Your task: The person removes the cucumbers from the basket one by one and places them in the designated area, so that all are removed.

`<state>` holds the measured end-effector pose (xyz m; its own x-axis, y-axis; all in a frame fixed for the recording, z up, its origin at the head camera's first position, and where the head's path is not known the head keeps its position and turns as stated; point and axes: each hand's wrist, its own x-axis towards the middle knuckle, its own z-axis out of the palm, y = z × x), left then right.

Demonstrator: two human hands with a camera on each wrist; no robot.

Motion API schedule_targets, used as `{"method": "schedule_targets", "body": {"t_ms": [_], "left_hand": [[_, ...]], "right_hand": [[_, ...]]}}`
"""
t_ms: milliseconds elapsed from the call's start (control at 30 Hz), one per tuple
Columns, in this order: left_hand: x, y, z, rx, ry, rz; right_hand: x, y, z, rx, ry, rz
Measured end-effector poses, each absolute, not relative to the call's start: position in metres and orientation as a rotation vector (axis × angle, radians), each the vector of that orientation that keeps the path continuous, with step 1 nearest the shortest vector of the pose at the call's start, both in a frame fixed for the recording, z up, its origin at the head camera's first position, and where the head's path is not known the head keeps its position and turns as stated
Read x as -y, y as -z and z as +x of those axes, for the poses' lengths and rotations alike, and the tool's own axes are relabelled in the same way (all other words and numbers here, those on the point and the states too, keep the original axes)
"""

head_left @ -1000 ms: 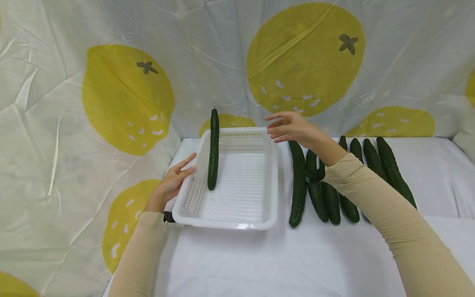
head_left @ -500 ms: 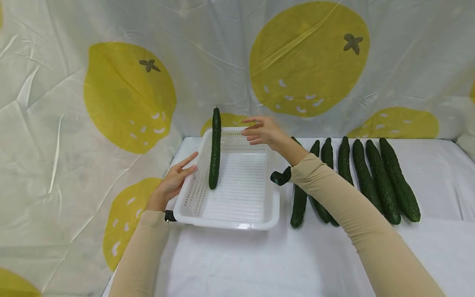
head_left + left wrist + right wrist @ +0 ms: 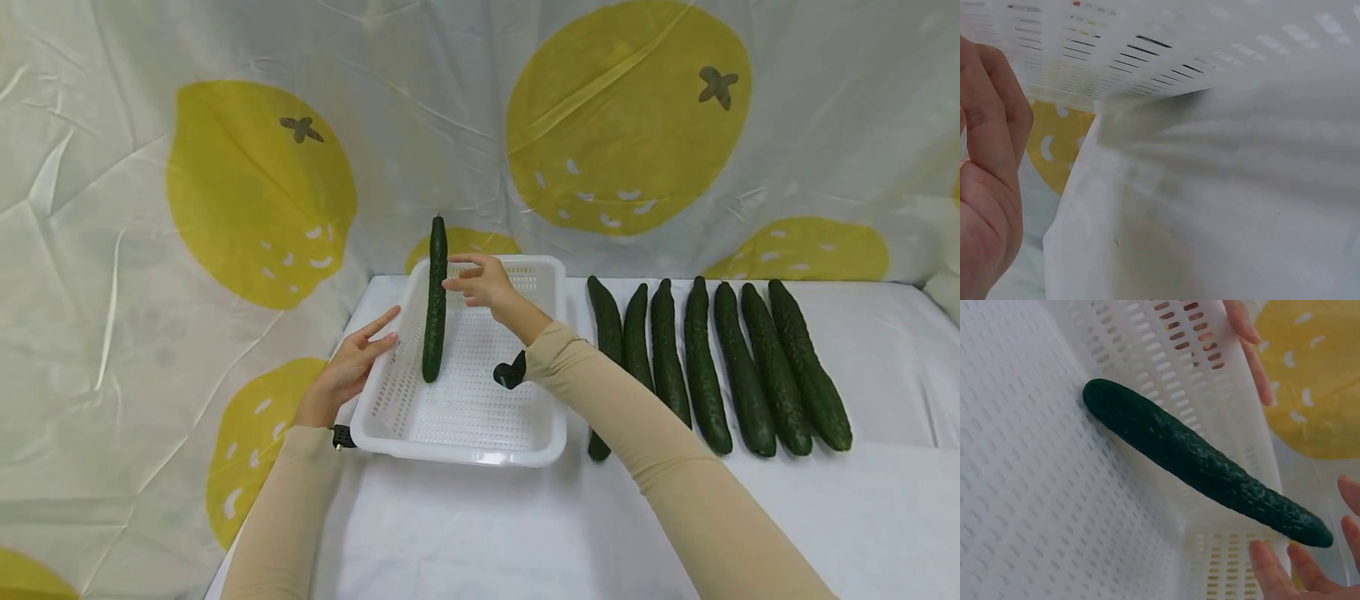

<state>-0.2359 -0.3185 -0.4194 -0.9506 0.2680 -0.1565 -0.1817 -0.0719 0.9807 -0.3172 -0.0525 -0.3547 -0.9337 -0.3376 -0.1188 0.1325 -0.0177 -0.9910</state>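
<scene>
A dark green cucumber leans inside a white perforated plastic basket, its upper end sticking out above the back left rim. My right hand reaches over the basket beside the cucumber's upper half. In the right wrist view, its spread fingertips stand around the thin end of the cucumber, apparently apart from it. My left hand rests against the outside of the basket's left wall with fingers extended. The left wrist view shows this hand's fingers beside the wall.
Several more cucumbers lie side by side on the white-covered table right of the basket. My right forearm crosses over some of them. A lemon-print curtain hangs behind and at the left.
My right hand has moved left, from above the basket's right rim to beside the leaning cucumber. The left hand, basket and cucumber stay about where they were.
</scene>
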Motion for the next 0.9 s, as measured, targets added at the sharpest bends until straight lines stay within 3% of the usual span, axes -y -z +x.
{"method": "schedule_targets", "body": {"t_ms": [900], "left_hand": [[0.319, 0.42, -0.234, -1.926, -2.088, 0.104]], "right_hand": [[0.096, 0.389, -0.318, -1.955, 2.126, -0.232]]}}
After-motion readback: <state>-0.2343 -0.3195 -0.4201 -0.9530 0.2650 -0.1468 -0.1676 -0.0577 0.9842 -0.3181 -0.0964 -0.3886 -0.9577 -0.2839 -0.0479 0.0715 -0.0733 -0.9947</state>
